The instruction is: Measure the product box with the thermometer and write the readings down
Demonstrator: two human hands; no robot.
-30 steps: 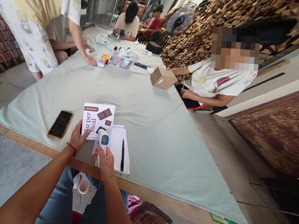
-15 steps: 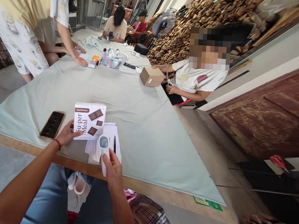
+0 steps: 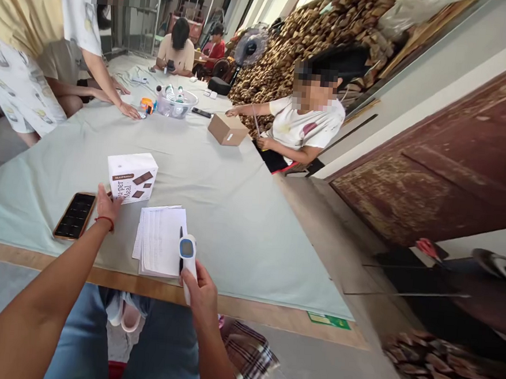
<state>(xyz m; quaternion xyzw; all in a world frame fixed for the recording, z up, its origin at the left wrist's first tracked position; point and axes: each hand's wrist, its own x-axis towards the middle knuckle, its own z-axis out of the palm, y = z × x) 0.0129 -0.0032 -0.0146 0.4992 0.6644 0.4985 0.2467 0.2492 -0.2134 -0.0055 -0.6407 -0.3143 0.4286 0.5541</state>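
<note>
My right hand (image 3: 202, 293) is closed round the handle of a white infrared thermometer (image 3: 188, 260), its blue-rimmed screen facing up. The thermometer hangs over the right edge of a stack of white papers (image 3: 161, 241) and partly hides a black pen. My left hand (image 3: 108, 205) grips the lower left side of a white "Super Meal" carton (image 3: 131, 176) with brown bars printed on it, its thumb near the front face. The carton stands upright on the cloth beyond the papers. Left of that hand lies a phone (image 3: 75, 216) in an orange-edged case.
A pale green cloth covers the table (image 3: 250, 235). Farther off stand a cardboard box (image 3: 228, 131), touched by a seated person (image 3: 310, 121), and a clear plastic basin (image 3: 176, 104) with bottles. Someone leans over the left side; others sit at the far end.
My left hand has moved the carton away and left, off the papers, which now show more fully. The thermometer has shifted slightly right relative to the papers. The camera view has turned right.
</note>
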